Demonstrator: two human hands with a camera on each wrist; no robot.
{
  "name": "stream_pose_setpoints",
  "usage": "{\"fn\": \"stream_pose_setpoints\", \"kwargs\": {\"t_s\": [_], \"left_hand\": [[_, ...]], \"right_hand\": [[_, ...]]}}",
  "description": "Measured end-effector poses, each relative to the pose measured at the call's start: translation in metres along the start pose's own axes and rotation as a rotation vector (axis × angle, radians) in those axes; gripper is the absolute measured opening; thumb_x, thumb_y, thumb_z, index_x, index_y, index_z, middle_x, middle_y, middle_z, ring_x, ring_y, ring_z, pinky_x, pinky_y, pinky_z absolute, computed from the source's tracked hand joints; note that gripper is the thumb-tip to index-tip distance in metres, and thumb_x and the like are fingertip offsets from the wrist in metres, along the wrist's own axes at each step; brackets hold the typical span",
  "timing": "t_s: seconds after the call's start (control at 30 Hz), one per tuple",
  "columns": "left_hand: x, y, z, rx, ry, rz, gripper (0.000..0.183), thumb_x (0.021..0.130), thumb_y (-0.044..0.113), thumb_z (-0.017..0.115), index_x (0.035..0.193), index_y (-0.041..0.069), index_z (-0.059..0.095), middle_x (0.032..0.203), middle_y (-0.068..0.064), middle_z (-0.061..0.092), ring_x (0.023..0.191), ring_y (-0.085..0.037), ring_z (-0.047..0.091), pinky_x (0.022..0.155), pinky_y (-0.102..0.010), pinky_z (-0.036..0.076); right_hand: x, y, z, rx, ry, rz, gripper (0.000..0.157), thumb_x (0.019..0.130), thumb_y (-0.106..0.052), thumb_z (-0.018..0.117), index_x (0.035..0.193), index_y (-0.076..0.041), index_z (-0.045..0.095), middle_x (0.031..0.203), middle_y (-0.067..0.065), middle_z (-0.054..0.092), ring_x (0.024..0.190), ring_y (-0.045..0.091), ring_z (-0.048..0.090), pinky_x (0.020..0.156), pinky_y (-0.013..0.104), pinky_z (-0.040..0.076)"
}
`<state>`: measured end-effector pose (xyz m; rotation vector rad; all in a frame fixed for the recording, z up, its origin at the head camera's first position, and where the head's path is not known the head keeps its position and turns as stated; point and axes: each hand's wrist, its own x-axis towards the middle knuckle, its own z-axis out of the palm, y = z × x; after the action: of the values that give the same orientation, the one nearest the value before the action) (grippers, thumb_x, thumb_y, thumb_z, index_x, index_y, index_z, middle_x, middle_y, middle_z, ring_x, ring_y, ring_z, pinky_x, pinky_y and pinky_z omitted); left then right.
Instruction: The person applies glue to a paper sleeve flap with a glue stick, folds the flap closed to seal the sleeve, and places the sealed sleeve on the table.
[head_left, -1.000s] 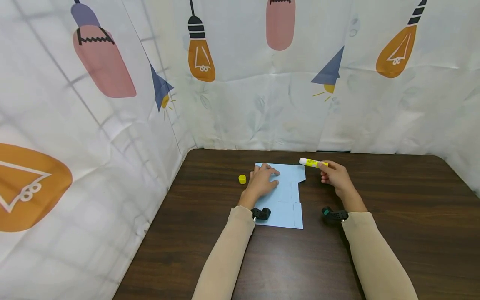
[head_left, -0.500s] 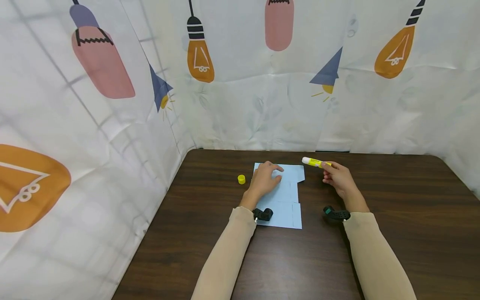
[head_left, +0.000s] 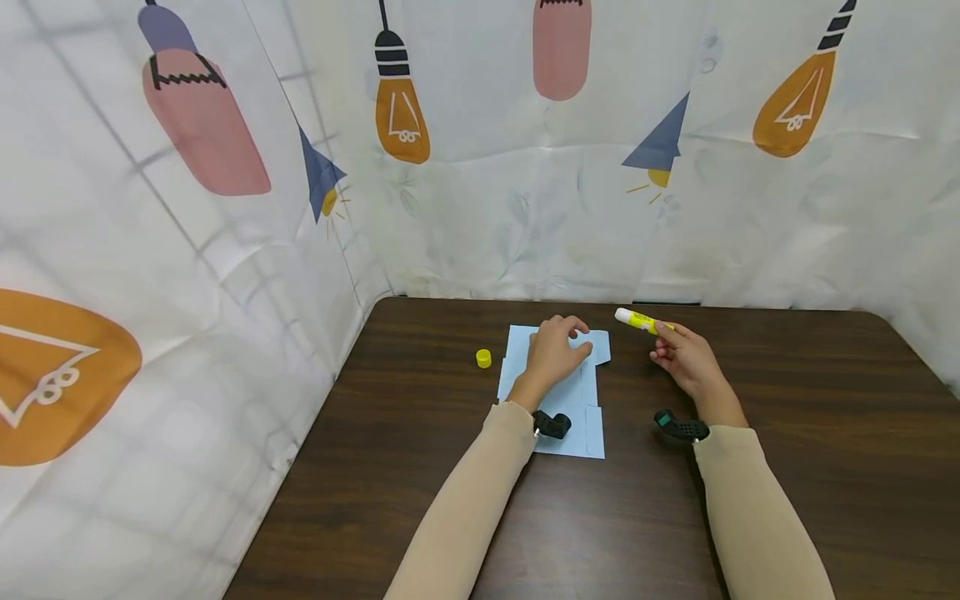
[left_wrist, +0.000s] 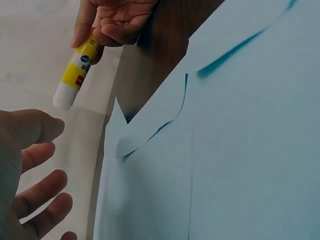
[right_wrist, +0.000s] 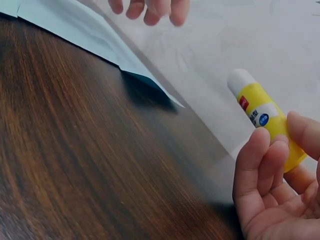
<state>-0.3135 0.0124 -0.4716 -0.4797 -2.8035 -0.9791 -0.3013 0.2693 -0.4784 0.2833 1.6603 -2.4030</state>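
A yellow glue stick [head_left: 637, 320] with a white end is pinched between the thumb and fingers of my right hand [head_left: 688, 360], right of the paper. In the right wrist view the glue stick [right_wrist: 257, 107] tilts with its white end up and left. My left hand [head_left: 555, 350] hovers over the light blue paper [head_left: 572, 433], fingers spread and lightly bent, holding nothing. The left wrist view shows these fingers [left_wrist: 42, 187] apart from the paper. Cut slits and a fold line mark the sheet, and its right edge has a raised flap [right_wrist: 145, 80].
A small yellow cap [head_left: 483, 358] stands on the dark wooden table [head_left: 420, 467], left of the paper. Behind the table and along its left side hangs a white curtain [head_left: 480, 225] printed with lamps.
My left hand has lifted off the paper and moved right, toward the right hand. The right hand has shifted slightly right with the glue stick.
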Motion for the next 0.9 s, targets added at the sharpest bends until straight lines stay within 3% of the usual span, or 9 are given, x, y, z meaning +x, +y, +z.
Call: {"fn": "stream_pose_setpoints", "kwargs": {"t_s": [0.2, 0.33, 0.67, 0.9], "left_hand": [[0.006, 0.01, 0.012, 0.125, -0.037, -0.086, 0.053, 0.087, 0.056, 0.076, 0.13, 0.027, 0.062, 0.125, -0.001, 0.057, 0.116, -0.02, 0.05, 0.093, -0.046, 0.043], [0.009, 0.016, 0.018, 0.15, -0.066, -0.133, 0.073, 0.08, 0.064, 0.078, 0.138, 0.027, 0.055, 0.13, -0.004, 0.049, 0.119, -0.021, 0.043, 0.091, -0.047, 0.042], [0.016, 0.021, 0.026, 0.211, -0.07, -0.233, 0.076, 0.075, 0.068, 0.08, 0.133, 0.026, 0.057, 0.134, -0.006, 0.047, 0.121, -0.025, 0.043, 0.092, -0.053, 0.043], [0.022, 0.019, 0.029, 0.206, -0.069, -0.246, 0.071, 0.076, 0.068, 0.079, 0.129, 0.026, 0.059, 0.132, -0.005, 0.048, 0.121, -0.025, 0.043, 0.093, -0.053, 0.043]], "right_hand": [[0.002, 0.002, 0.0, 0.015, -0.01, -0.01, 0.023, 0.102, -0.029, 0.063, 0.119, -0.016, 0.056, 0.077, -0.004, 0.058, 0.069, 0.009, 0.055, 0.072, 0.023, 0.057], [0.003, 0.004, -0.001, 0.016, -0.011, -0.018, 0.022, 0.101, -0.03, 0.063, 0.118, -0.017, 0.056, 0.077, -0.005, 0.058, 0.069, 0.008, 0.055, 0.073, 0.022, 0.057], [0.003, 0.004, -0.002, 0.015, -0.01, -0.006, 0.025, 0.101, -0.03, 0.063, 0.12, -0.016, 0.055, 0.078, -0.004, 0.058, 0.069, 0.008, 0.054, 0.073, 0.022, 0.057], [0.003, 0.004, -0.003, 0.025, -0.011, -0.017, 0.018, 0.101, -0.028, 0.063, 0.116, -0.018, 0.06, 0.078, -0.004, 0.058, 0.069, 0.008, 0.056, 0.072, 0.023, 0.058]]}}
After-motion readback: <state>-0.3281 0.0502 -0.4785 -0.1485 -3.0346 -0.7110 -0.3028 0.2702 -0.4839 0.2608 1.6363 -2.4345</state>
